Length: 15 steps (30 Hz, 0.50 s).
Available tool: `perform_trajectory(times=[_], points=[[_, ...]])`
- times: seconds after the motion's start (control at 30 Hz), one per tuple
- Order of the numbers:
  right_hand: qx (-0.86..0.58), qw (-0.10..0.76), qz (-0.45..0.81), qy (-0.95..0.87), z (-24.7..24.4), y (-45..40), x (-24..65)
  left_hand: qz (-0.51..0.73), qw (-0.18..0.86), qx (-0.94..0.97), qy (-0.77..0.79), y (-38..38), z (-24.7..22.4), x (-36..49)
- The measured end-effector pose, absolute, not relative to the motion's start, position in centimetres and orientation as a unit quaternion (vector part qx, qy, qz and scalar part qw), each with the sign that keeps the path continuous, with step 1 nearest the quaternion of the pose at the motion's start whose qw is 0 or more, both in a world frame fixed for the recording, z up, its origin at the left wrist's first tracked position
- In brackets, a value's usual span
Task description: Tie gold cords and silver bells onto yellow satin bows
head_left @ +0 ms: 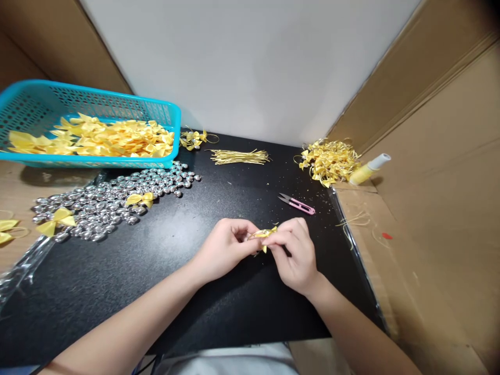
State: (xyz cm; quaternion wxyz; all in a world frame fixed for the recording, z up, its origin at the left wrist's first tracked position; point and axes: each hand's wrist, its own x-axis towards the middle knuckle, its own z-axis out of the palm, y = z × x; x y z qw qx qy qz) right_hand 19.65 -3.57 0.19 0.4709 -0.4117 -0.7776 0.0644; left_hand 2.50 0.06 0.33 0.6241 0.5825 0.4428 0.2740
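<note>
On the black worktop (175, 291), at left, a blue basket (174, 133) holds yellow bows (113, 138), with silver beads (97, 205) spread before it. Gold ties (240, 156) lie near the back. The left hand (224, 250) and right hand (295, 255) pinch one bow (263, 234) between their closed fingers. Pink snips (297, 203) lie just beyond; a bow pile (330, 161) sits farther right, beside a bottle (369, 169).

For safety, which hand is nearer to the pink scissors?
Right. The right hand is close in front of the pink scissors; the left hand is farther, front-left of them.
</note>
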Motion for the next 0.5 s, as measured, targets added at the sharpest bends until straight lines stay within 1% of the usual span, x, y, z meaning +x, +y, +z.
perform_trajectory(times=[0.13, 0.23, 0.33, 0.5], points=[[-0.397, 0.56, 0.11, -0.719, 0.23, -4.41, 19.86, 0.272, 0.622, 0.577, 0.453, 0.18, 0.07, 2.49], [-0.373, 0.603, 0.226, -0.668, -0.03, -4.58, 19.93, 0.277, 0.632, 0.563, 0.455, 0.36, 0.1, 2.48], [-0.345, 0.609, 0.333, -0.632, -0.09, -4.4, 19.75, 0.277, 0.64, 0.55, 0.459, 0.52, 0.37, 2.5], [-0.379, 0.623, 0.38, -0.569, 0.4, -4.08, 19.73, 0.272, 0.652, 0.53, 0.469, 0.7, 0.48, 2.61]])
